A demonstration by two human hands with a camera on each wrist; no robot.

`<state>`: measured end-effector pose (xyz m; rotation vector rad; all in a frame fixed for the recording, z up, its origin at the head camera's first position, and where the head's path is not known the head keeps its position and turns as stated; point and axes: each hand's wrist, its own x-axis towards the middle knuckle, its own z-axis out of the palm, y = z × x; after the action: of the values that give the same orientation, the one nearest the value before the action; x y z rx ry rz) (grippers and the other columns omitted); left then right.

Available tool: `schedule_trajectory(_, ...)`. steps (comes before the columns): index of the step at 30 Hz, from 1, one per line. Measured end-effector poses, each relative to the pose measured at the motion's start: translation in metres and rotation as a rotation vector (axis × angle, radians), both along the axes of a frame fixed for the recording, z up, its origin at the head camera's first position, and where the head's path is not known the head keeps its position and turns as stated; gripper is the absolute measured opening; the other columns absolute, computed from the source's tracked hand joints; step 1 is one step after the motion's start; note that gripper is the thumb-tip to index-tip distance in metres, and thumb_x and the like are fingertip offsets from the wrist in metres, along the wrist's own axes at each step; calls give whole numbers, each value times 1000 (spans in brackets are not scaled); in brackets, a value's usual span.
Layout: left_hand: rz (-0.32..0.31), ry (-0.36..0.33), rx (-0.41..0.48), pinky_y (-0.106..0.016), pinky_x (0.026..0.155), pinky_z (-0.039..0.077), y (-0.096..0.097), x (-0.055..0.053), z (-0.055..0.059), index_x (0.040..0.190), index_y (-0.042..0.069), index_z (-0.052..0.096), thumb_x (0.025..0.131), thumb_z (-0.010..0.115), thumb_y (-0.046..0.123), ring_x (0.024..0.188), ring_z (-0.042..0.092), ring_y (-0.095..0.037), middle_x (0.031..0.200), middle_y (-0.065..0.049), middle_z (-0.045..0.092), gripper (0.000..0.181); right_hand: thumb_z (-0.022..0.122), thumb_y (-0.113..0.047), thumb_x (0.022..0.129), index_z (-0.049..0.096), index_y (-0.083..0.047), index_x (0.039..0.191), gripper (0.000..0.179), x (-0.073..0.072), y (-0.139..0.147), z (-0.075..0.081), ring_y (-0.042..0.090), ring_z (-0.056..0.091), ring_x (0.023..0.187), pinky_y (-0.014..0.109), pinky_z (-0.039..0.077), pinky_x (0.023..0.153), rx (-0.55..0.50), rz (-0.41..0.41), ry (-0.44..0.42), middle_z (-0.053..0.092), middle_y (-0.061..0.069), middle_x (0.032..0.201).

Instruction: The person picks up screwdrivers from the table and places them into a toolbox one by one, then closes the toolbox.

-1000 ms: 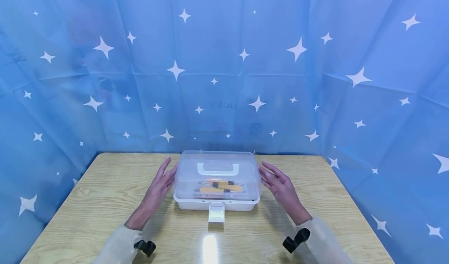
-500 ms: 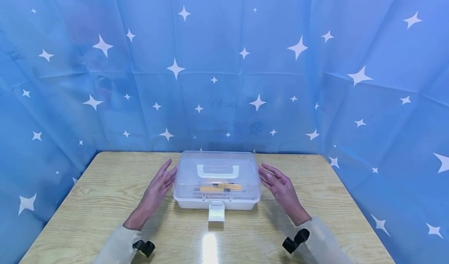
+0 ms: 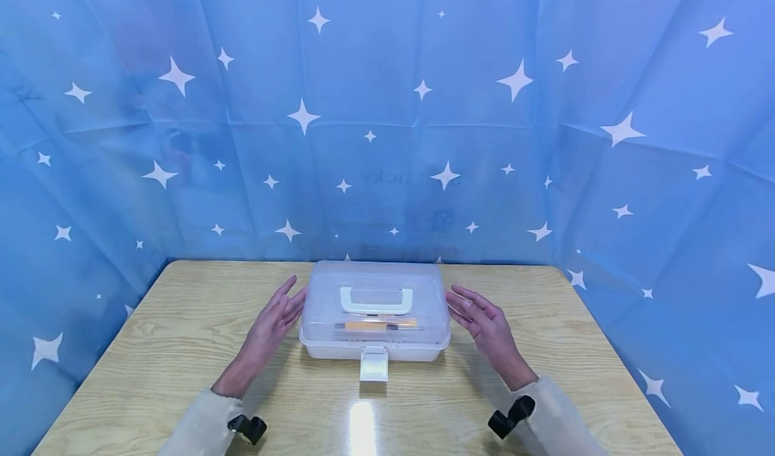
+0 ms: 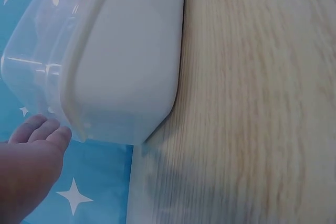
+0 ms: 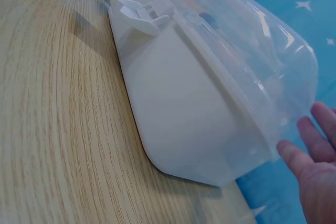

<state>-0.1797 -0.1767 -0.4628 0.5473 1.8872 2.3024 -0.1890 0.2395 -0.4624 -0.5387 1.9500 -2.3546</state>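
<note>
A toolbox (image 3: pixel 375 352) with a white base and clear lid (image 3: pixel 327 294) stands at the table's far side, lid down over the base. Its white handle (image 3: pixel 375 307) lies on top, and the front latch (image 3: pixel 373 365) hangs loose, unfastened. Slim tools with orange handles (image 3: pixel 365 325) show blurrily through the lid; their kind is unclear. My left hand (image 3: pixel 266 335) is at the box's left end, fingers extended by the lid rim (image 4: pixel 68 77). Opposite it, my right hand (image 3: pixel 487 331) holds its fingers extended at the right end. Whether the fingertips press cannot be told.
The wooden table (image 3: pixel 181 348) spreads around the box. A blue star-patterned curtain (image 3: pixel 375 106) hangs right behind the table and along both sides. Black wrist cameras (image 3: pixel 248 429) sit on both sleeves.
The lid's handle has come down slightly in view and the orange-handled tools look different through the lid, as though the lid settled lower. Both hands stay nearly still.
</note>
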Motion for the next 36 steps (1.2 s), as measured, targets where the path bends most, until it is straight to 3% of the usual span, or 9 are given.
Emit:
schedule_trajectory(9,30,-5,-25,-14,108,34,1,0,0,157,-1,1,110,23,33,131,43,5,157,-32,19,62,43,-23,108,34,17,142,53,-1,3,1,12,60,124,32,48,101,39,21,38,63,6,134)
schedule_trajectory(13,56,-17,-52,-15,110,34,2,0,2,158,3,4,110,23,33,138,40,-6,157,-31,23,59,44,-20,107,36,19,140,52,-2,5,5,14,60,124,33,48,101,60,21,72,61,16,135)
schedule_trajectory(18,122,-12,-124,-21,112,35,2,-3,6,158,5,15,110,29,34,144,33,-30,155,-28,32,58,48,-22,106,49,10,136,43,-2,3,13,10,61,120,32,51,101,259,-69,119,57,25,135)
schedule_trajectory(23,228,30,-247,-26,113,36,5,-7,12,152,6,35,107,41,36,142,37,-31,151,-18,42,54,51,-20,105,56,2,133,36,-1,-4,23,13,57,123,20,48,99,419,-122,175,56,22,137)
schedule_trajectory(27,307,139,-397,-42,116,35,11,-10,19,146,8,46,105,50,32,142,38,-30,150,-13,45,48,53,-14,103,56,2,134,35,-2,-14,31,21,51,129,18,44,102,487,-102,245,54,19,139)
schedule_trajectory(31,369,325,-596,-54,114,34,20,-12,25,142,12,53,102,58,28,140,41,-33,148,-11,49,44,57,-17,102,58,-6,135,35,-2,-27,39,28,44,136,44,41,111,614,-91,321,53,11,143)
schedule_trajectory(34,361,438,-690,-56,113,34,27,-16,29,142,12,54,100,60,27,140,41,-34,148,-12,50,44,60,-19,100,59,-10,135,36,0,-36,45,30,42,139,60,36,109,682,-70,380,51,8,145)
schedule_trajectory(36,335,481,-725,-56,114,32,32,-20,32,141,11,54,100,61,25,141,38,-35,148,-14,49,44,62,-20,99,59,-10,135,37,1,-43,48,31,41,139,62,36,108,705,-39,417,49,8,147)
